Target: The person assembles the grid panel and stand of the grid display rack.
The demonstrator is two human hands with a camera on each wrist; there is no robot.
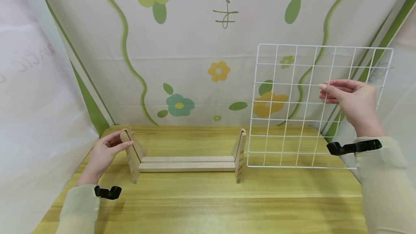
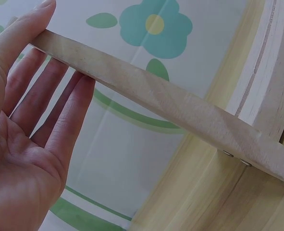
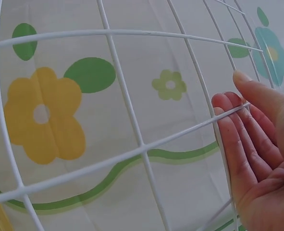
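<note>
A pale wooden stand rests on the table in the head view, two slanted end pieces joined by a low crossbar with a lengthwise groove. My left hand pinches the top of the left end piece. In the left wrist view, the thumb lies on one side of that board and the fingers on the other. On the right, my right hand holds a white wire grid panel upright, fingers and thumb around a wire. The panel stands just right of the right end piece.
The wood-grain table extends in front of the stand. A flower-printed cloth hangs behind it, and pale cloth sides close in at left and right. Black straps circle both wrists.
</note>
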